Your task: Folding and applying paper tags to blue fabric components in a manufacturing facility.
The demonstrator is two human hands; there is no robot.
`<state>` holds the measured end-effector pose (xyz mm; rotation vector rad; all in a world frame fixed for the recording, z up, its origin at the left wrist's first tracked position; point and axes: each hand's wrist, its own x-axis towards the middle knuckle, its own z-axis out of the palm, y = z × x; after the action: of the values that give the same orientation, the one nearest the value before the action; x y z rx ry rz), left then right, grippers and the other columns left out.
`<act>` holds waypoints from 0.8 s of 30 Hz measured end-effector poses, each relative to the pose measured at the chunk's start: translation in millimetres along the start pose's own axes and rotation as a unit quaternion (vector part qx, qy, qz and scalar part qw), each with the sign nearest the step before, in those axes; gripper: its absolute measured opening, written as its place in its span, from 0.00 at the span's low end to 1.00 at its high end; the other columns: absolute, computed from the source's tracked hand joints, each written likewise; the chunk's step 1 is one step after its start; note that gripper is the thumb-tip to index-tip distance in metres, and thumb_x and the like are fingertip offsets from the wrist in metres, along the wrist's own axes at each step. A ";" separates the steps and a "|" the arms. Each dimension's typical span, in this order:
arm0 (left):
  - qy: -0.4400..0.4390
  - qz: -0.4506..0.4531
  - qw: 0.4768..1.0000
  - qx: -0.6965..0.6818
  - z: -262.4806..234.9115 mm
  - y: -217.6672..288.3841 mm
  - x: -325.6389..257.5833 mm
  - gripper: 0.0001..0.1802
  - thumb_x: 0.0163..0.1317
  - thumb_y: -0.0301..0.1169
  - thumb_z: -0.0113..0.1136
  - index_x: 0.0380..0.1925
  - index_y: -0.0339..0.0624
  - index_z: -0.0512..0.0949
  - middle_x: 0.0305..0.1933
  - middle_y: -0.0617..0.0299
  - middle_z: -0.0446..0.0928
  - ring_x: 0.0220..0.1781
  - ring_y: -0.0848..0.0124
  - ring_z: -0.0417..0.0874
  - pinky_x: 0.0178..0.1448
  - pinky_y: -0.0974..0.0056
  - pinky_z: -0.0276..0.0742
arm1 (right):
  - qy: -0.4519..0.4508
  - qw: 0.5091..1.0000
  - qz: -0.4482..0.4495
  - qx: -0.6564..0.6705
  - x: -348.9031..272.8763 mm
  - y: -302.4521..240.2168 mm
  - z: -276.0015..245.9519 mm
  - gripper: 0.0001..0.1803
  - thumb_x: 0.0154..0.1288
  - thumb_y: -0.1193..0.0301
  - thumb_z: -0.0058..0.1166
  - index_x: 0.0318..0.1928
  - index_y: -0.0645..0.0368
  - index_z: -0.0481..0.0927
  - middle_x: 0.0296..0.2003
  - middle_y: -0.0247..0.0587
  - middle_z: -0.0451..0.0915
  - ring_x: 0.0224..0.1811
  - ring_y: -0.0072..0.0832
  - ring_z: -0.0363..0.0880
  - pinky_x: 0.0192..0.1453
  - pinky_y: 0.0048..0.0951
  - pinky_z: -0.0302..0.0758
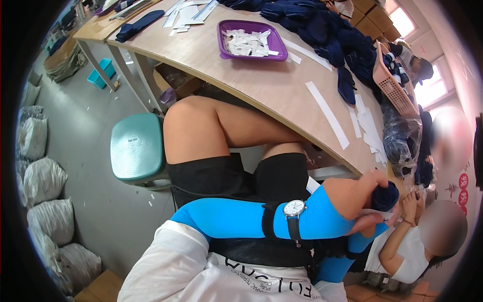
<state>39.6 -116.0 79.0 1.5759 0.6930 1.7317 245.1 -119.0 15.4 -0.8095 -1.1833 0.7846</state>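
Observation:
At the lower right, my left hand [370, 184], at the end of a blue sleeve with a wristwatch, is closed around a rolled navy sock bundle [385, 196]. My right hand [366, 223] is just below, its fingers bent at a white paper strip [378, 214] against the bundle's underside. Part of that hand's grip is hidden. Both hands are off the table's near right corner, close to a seated co-worker's hands [411, 207]. On the table, a single navy sock [346, 85] lies near long white paper strips [328, 115].
A purple tray [279, 53] of small white labels stands on the table [201, 50]. Behind it spreads a navy sock pile [312, 25]. A pink basket [387, 83] and clear plastic bag [402, 133] edge the right side. A green stool [136, 146] and white sacks [50, 221] are left.

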 end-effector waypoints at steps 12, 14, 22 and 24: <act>-0.125 -0.172 0.967 -0.138 -6.5 -34.1 13.7 0.34 0.63 0.36 0.77 0.66 0.34 0.73 0.32 0.63 0.82 0.32 0.75 0.83 0.38 0.68 0.79 | -0.092 0.972 -0.053 -0.208 35.4 -51.1 37.9 0.37 0.59 0.69 0.78 0.67 0.68 0.78 0.56 0.45 0.86 0.56 0.28 0.84 0.64 0.31 0.79; -0.153 -0.209 0.950 -0.177 -7.5 -26.8 17.8 0.23 0.68 0.33 0.74 0.59 0.35 0.79 0.37 0.67 0.84 0.39 0.84 0.80 0.44 0.73 0.78 | -0.116 0.970 -0.023 -0.213 36.1 -51.2 34.0 0.35 0.59 0.74 0.76 0.67 0.66 0.79 0.54 0.44 0.87 0.54 0.26 0.85 0.62 0.29 0.80; -0.120 -0.194 0.945 -0.232 4.0 -35.1 13.9 0.20 0.71 0.27 0.69 0.60 0.35 0.77 0.44 0.68 0.84 0.39 0.86 0.76 0.43 0.76 0.74 | -0.126 0.972 0.025 -0.196 34.8 -62.0 40.4 0.33 0.60 0.78 0.72 0.68 0.66 0.78 0.52 0.43 0.86 0.53 0.24 0.84 0.61 0.28 0.79; -0.116 -0.189 0.950 -0.219 7.2 -41.6 8.5 0.19 0.71 0.26 0.68 0.60 0.35 0.77 0.43 0.68 0.83 0.39 0.86 0.76 0.42 0.76 0.73 | -0.124 0.979 0.054 -0.155 32.7 -61.0 43.3 0.33 0.61 0.81 0.67 0.68 0.66 0.77 0.53 0.43 0.86 0.54 0.25 0.83 0.62 0.28 0.78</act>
<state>52.0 -83.9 53.1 1.2171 0.4201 1.2815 215.3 -115.6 91.4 -1.0613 -1.5196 0.8169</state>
